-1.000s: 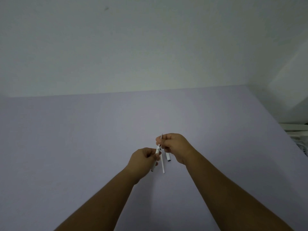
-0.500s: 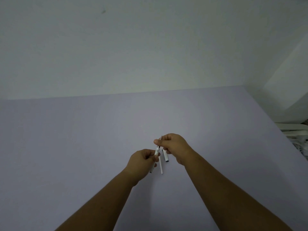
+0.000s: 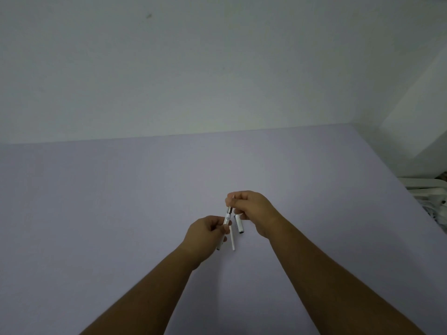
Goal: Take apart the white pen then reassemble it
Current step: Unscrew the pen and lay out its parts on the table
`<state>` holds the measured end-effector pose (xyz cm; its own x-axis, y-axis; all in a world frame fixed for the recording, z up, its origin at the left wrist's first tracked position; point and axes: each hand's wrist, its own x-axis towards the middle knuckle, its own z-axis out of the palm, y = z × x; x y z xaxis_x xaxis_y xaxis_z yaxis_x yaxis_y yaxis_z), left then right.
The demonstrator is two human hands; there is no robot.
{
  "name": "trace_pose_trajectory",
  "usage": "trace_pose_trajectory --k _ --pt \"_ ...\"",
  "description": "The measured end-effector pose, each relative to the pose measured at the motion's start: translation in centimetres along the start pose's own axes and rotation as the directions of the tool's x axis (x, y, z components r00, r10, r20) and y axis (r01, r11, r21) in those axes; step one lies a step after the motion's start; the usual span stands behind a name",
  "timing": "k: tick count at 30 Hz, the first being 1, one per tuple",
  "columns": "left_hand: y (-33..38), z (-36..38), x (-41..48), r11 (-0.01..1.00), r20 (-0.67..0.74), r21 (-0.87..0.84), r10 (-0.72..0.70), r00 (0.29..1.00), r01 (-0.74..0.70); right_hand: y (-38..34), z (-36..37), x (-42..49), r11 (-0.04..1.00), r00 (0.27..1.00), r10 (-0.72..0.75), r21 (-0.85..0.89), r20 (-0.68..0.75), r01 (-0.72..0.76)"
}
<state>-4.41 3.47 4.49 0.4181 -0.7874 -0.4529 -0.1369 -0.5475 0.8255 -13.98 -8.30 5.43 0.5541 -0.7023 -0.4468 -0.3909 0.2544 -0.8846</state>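
Note:
Both hands meet above the middle of the lilac table [image 3: 121,201]. My left hand [image 3: 205,234] is shut on the white pen barrel [image 3: 227,217], which slants up to the right; its lower end shows below the fist. My right hand [image 3: 251,210] pinches the pen's dark tip section at the barrel's upper end, with a thin point poking out above the fingers. A thin white refill tube [image 3: 232,239] lies on the table just under the hands. The white pen cap [image 3: 239,226] lies beside it to the right, partly under my right hand.
A pale wall rises behind the table's far edge. White cables and a white frame [image 3: 433,197] sit past the table's right edge.
My right hand has shifted slightly up along the pen's tip end. The barrel stays in my left hand. The refill and cap have not moved.

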Motion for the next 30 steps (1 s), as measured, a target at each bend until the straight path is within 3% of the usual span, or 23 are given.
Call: trace_pose_trajectory --k 25,30 --pt "0.5 -0.3 -0.9 0.998 0.081 -0.062 0.000 0.997 0.005 -0.4 0.4 0.2 0.996 0.996 -0.050 0.077 -0.068 0.055" --pt "0.0 -0.5 -0.8 0.997 0.086 -0.083 -0.002 0.996 0.009 -1.3 -0.2 1.1 0.974 0.979 -0.105 0.180 -0.175 0.137"
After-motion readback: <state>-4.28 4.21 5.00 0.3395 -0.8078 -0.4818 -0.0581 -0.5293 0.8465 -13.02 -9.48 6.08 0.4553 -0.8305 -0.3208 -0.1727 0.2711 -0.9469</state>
